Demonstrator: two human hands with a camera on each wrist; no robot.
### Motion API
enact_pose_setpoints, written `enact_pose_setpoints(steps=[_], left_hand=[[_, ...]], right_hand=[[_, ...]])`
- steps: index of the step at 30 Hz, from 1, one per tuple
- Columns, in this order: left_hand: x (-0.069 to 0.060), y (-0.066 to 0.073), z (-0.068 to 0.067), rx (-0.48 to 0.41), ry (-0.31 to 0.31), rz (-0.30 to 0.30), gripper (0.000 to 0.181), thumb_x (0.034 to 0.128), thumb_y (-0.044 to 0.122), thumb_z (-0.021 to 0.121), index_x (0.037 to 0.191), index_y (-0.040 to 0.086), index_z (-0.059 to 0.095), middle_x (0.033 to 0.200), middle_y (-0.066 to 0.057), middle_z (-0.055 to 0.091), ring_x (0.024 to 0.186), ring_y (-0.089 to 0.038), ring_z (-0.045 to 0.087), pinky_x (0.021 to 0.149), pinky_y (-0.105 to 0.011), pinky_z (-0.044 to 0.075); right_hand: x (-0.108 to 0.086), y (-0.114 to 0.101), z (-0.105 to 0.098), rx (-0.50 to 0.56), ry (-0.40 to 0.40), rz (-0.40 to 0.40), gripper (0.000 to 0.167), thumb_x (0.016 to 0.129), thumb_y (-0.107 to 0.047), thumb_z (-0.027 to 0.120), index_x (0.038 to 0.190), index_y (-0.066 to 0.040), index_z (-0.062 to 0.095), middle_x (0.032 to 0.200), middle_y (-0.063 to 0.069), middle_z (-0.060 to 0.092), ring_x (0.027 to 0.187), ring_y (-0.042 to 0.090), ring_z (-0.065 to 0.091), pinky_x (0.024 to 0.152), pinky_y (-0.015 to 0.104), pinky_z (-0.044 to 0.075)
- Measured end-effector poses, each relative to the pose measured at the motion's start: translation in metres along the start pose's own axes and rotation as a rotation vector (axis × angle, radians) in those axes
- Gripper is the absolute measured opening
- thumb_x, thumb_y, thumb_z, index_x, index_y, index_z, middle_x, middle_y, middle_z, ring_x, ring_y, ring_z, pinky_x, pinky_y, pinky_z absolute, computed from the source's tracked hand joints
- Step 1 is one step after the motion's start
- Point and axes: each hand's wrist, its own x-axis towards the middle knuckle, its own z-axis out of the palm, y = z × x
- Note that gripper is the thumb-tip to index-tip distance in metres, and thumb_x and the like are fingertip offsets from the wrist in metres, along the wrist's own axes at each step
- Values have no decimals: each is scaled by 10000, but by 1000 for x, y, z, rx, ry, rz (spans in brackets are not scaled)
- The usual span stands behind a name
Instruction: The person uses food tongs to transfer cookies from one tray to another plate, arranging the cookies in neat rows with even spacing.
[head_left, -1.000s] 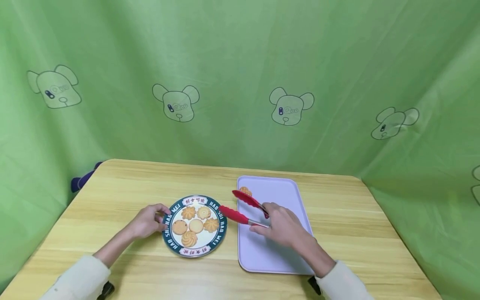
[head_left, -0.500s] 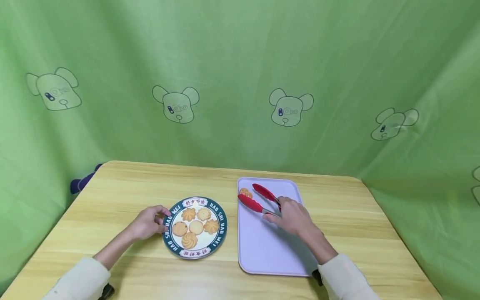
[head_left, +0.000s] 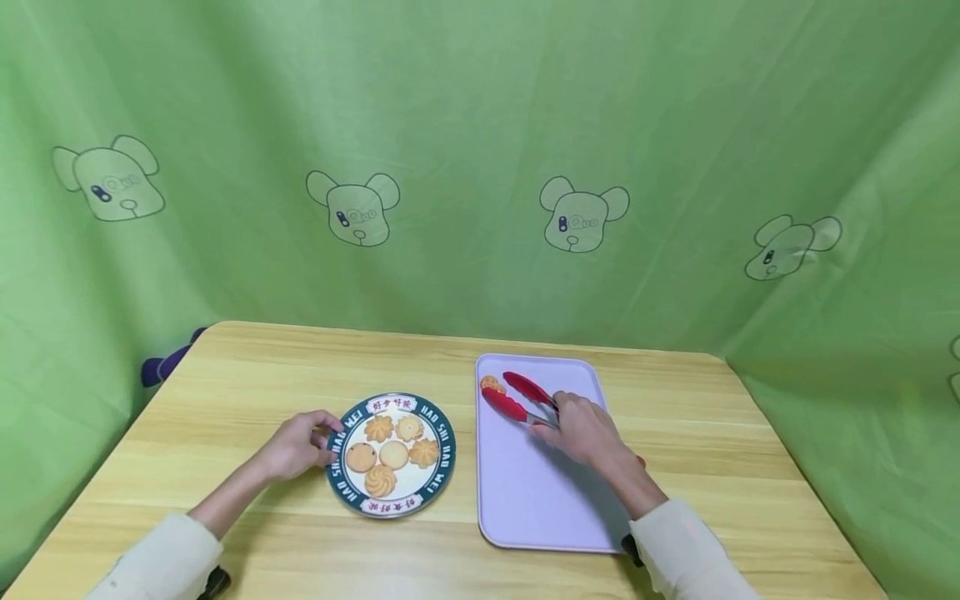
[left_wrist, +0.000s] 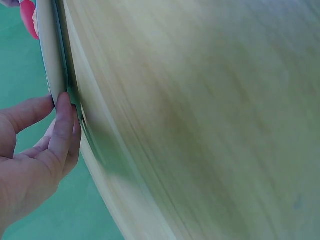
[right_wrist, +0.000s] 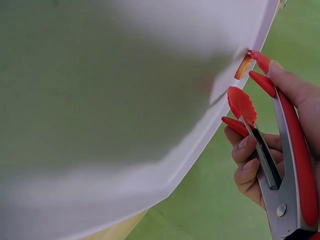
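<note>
My left hand [head_left: 296, 447] pinches the left rim of a round plate [head_left: 444, 454] with a dark green lettered border. In the left wrist view, the thumb and fingers [left_wrist: 62, 120] sit on either side of the rim. Several cookies [head_left: 393, 454] lie on the plate. My right hand [head_left: 585, 429] grips metal tongs with red tips [head_left: 506, 404], which stand spread over a lilac tray [head_left: 525, 508]. A small browned cookie [head_left: 491, 384] lies in the tray's far left corner, partly covered by the tongs. In the right wrist view, this cookie [right_wrist: 243, 66] is beside the spread tips.
Tray and plate stand side by side on a wooden table [head_left: 262, 367], a narrow strip of wood between them. A green curtain [head_left: 465, 275] with printed bear faces hangs behind and at both sides. Something dark purple [head_left: 168, 362] shows past the table's left edge.
The tongs have moved right, from between the plate and tray to over the tray by the small cookie, and then shifted only slightly. My left hand has stayed at the plate's rim.
</note>
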Motion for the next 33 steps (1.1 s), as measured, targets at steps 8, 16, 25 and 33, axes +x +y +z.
enact_pose_setpoints(steps=[8,16,25,33], left_hand=[[0,0,1,8,-3,12,406,739,-82,683,1124,-19,570,848,-99,563,760,-183,541,618,-274,529],[-1,1,0,12,-1,13,406,739,-80,687,1124,-20,570,855,-101,562,756,-184,536,622,-292,530],[0,-1,-1,10,-3,13,422,728,-83,690,1128,-19,571,869,-104,567,768,-185,539,619,-278,531],[0,1,-1,25,-1,26,414,732,-79,690,1123,-24,568,861,-104,562,767,-184,535,622,-288,529]], right_hand=[[2,-1,1,-32,33,-33,428,768,-423,746,877,-55,556,644,22,446,580,175,420,490,272,317],[1,1,-3,-43,23,-28,423,780,-422,737,890,-49,571,637,16,451,566,167,421,475,257,313],[-4,0,-10,-14,15,-12,433,773,-429,743,901,-48,581,638,26,445,542,160,411,454,247,309],[-13,-10,-18,7,54,-64,409,757,-400,764,877,-57,577,632,16,436,552,149,404,469,240,317]])
